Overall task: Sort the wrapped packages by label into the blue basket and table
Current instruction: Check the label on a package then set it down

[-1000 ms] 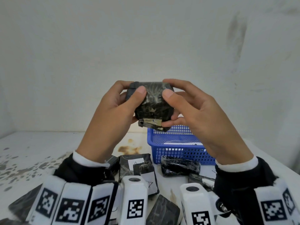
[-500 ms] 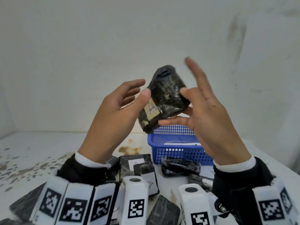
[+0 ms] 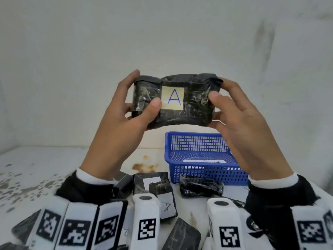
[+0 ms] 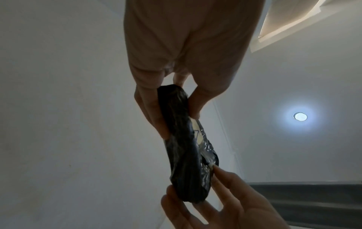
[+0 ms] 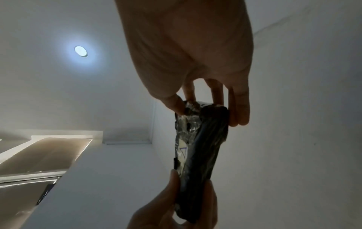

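— Holding it up with both hands, are they?
— Yes. The left hand (image 3: 115,121) pinches the left end of the package (image 3: 174,101), thumb on the front and fingers behind; the right hand (image 3: 239,123) pinches the right end the same way. Both are raised above the surface (image 3: 54,163), palms toward each other.
— How does the package look?
— Black, wrapped in glossy clear film, lying lengthwise. A pale label (image 3: 173,98) faces the head camera, with a blue "A" on it. From the wrist views it shows as a slim edge.
— And below?
— A blue basket (image 3: 201,170) sits toward the surface's right edge, with something white inside. More black packages (image 3: 201,187) lie at the near edge, just in front of the basket. The surface is white, flecked grey, with a brown stain (image 3: 144,166). A plain wall (image 3: 162,42) stands behind.
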### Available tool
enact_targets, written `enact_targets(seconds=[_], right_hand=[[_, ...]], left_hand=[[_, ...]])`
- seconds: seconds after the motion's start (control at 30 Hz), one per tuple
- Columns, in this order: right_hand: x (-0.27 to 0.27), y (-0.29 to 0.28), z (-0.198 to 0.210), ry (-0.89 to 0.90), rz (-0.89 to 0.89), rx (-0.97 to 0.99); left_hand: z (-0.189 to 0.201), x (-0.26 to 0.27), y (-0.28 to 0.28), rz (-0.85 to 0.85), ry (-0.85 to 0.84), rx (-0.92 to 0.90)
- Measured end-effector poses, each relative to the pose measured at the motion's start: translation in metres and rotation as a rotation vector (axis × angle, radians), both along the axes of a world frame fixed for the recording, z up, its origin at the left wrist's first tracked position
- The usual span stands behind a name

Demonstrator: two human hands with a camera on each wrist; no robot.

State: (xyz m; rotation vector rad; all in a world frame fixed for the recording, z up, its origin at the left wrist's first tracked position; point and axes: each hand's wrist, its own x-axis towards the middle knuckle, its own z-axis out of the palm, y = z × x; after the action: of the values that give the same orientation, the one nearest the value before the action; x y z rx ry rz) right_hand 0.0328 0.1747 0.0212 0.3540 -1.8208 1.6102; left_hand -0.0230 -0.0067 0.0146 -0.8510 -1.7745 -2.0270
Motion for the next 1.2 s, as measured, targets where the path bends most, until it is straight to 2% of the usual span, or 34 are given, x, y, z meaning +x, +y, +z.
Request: enact_targets(seconds=[0.13,0.23,0.53,0.8,1.2], right_hand=[[0.0044,0.0006,-0.0002,0.005,0.055,0.110],[0.0055,0.0001,-0.0005,0.027,0.016,0.169],[0.0038,-0.0030,-0.0033,-0.019,0.019,0.193],[0.0031,-0.0047,-0.0029,-0.031,0.000,0.160],[0.0032,-0.0056,-0.0035,0.005,0.000,0.179]], left_hand=[[0.0012,0.0001,0.0003,-0.008,-0.016,-0.001],[0.0025,0.0017,0.0007,-0.021,-0.022,-0.013],[0.0005,0.0006,0.0016,0.014,-0.011,-0.076],[0.0014,-0.0001,-0.0014,0.082,-0.069,-0.120],[0.0028,0.0036,-0.0023,0.024,-0.084,-0.154]])
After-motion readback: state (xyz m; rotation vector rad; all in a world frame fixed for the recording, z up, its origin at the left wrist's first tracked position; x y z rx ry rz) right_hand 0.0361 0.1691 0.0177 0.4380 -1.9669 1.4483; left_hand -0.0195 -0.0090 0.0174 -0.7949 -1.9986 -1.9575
